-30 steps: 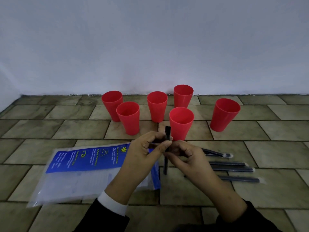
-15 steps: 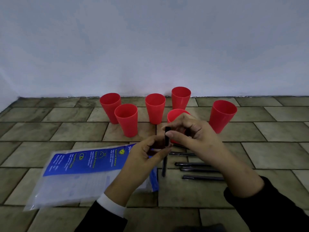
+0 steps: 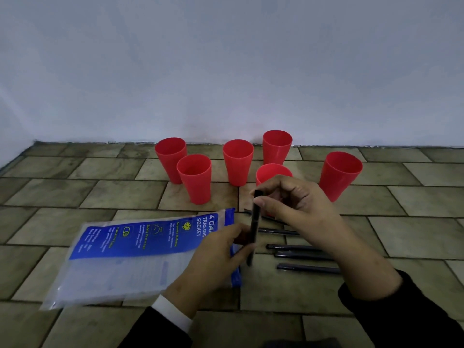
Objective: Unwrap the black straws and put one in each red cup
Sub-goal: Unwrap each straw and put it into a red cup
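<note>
I hold one black straw (image 3: 255,222) nearly upright between both hands: my right hand (image 3: 296,204) has its grip pinched near the top, my left hand (image 3: 221,249) grips it lower down. Behind my right hand stands the nearest red cup (image 3: 272,173). More wrapped straws (image 3: 301,254) lie on the tiled floor (image 3: 125,197) under my right wrist.

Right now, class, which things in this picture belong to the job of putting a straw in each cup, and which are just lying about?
Part of the job:
- black straw, held upright by the left hand and right hand
- six red cups, all without straws
- more straws on the floor

Just lying about:
- blue and clear plastic packet
- tiled floor
</note>
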Demonstrator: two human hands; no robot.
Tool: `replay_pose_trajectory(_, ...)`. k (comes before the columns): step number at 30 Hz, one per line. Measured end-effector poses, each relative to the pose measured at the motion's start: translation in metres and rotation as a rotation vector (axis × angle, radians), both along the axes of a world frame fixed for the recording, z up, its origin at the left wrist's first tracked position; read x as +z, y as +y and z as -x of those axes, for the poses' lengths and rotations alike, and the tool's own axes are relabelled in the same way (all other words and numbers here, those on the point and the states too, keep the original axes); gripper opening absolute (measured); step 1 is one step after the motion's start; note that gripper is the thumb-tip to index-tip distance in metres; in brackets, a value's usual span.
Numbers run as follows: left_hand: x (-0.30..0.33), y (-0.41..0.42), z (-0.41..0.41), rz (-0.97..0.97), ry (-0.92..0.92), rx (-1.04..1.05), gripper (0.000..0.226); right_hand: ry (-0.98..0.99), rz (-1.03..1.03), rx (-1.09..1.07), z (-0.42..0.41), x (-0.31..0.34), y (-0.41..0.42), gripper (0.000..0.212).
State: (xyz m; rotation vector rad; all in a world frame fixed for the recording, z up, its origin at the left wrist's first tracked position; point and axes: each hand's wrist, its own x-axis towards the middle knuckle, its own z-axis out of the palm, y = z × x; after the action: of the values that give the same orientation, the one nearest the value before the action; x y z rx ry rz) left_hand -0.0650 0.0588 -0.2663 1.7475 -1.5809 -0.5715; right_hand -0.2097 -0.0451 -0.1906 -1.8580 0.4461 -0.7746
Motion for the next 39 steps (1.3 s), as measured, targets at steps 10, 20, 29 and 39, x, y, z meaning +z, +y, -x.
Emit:
replay_pose_trajectory(10,0.005,0.006,0.006,0.094,0.419,0.048,0.017,-0.262,-0.077,-0.162,0.008,0.017,-0.013,0.009)
replay_pose_trajectory(20,0.006,0.000,-0.026,0.167,0.743,0.177,0.022,-0.451,-0.592,-0.410,0.028,-0.022,-0.045,0.006)
replay_pose_trajectory(29,0.011,-0.001,-0.054,0.152,1.189,0.374,0.015,-0.385,-0.795,-0.335,0.039,-0.048,-0.038,0.021)
replay_pose_trajectory(39,0.009,-0.006,-0.060,0.185,1.196,0.400,0.025,0.205,-0.435,-0.099,0.061,-0.042,-0.027,0.022)
